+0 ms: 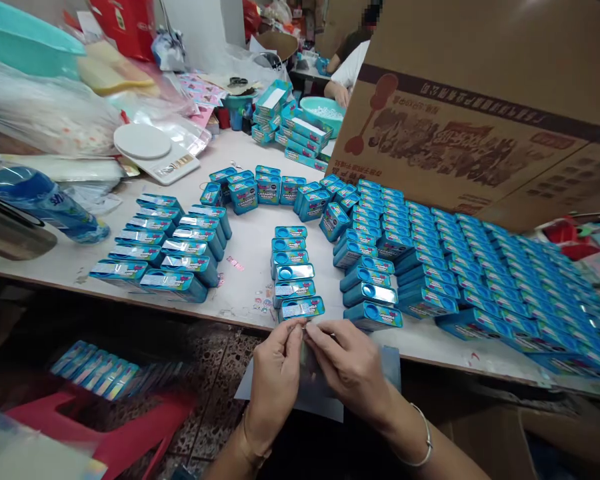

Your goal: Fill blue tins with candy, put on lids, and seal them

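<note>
My left hand (275, 377) and my right hand (353, 367) meet fingertip to fingertip just off the table's front edge. Both are closed in a pinch; whatever lies between the fingers is too small or hidden to name. Under them, over my lap, lies a pale sheet (323, 403). Directly beyond my fingers, a row of blue candy tins (293, 290) labelled "Caramelo Masizzo" runs away from me. Some tins to its right (373, 313) bear a bare white strip on the lid end.
Many more blue tins (460, 267) fill the right side, before a large cardboard box (480, 127). Two columns of tins (175, 283) stand left. A white scale (173, 170), a blue bottle (45, 200) and a red stool (130, 427) are leftward. Another person's hand (337, 93) shows behind.
</note>
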The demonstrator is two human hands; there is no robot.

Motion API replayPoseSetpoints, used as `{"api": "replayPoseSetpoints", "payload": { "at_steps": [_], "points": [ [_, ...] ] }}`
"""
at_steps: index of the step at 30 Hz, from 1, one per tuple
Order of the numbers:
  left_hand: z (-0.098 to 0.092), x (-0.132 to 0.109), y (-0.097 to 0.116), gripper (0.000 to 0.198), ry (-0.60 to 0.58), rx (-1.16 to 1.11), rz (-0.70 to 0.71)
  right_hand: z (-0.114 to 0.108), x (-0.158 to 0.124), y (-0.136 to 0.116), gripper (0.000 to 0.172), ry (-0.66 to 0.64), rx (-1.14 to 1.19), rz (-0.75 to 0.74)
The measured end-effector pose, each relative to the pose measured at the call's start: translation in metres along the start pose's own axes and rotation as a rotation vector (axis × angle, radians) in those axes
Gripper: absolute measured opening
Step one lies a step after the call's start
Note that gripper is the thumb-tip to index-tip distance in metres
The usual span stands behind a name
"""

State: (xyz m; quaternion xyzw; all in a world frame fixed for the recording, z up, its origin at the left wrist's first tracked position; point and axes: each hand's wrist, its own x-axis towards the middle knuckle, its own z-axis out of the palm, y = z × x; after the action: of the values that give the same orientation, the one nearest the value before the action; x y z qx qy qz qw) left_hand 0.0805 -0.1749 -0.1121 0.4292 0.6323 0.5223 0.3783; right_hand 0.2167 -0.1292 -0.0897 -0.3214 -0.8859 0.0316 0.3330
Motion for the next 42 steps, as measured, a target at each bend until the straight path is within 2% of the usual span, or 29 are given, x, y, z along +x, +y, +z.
{"api": "replayPoseSetpoints", "payload": {
  "at_steps": [5,15,24,31,36,39,42],
  "points": [
    [-0.002,0.000,-0.004,0.032,0.012,0.005,-0.007,-0.003,0.001,-0.004,0.027,-0.024,-0.043,-0.080],
    [-0.006,0.003,-0.002,0.031,0.002,-0.041,-0.056,0.002,0.002,-0.004,0.024,-0.018,-0.059,-0.123],
    [-0.006,0.009,0.000,0.031,0.044,-0.085,-0.067,-0.001,-0.005,-0.007,0.027,-0.074,-0.108,-0.161],
    [-0.006,0.009,0.005,0.033,0.035,-0.067,-0.043,-0.001,0.003,-0.004,0.019,-0.091,-0.111,-0.204],
    [-0.007,0.009,0.003,0.032,0.022,-0.062,-0.044,-0.016,0.013,-0.011,0.019,-0.135,-0.053,-0.279],
    [-0.012,0.015,-0.007,0.034,0.020,-0.081,-0.083,-0.039,0.016,-0.028,0.024,-0.191,0.146,-0.197],
    [-0.024,0.018,-0.019,0.031,-0.068,-0.122,-0.064,-0.057,0.025,-0.033,0.018,-0.209,0.499,0.110]
  ]
}}
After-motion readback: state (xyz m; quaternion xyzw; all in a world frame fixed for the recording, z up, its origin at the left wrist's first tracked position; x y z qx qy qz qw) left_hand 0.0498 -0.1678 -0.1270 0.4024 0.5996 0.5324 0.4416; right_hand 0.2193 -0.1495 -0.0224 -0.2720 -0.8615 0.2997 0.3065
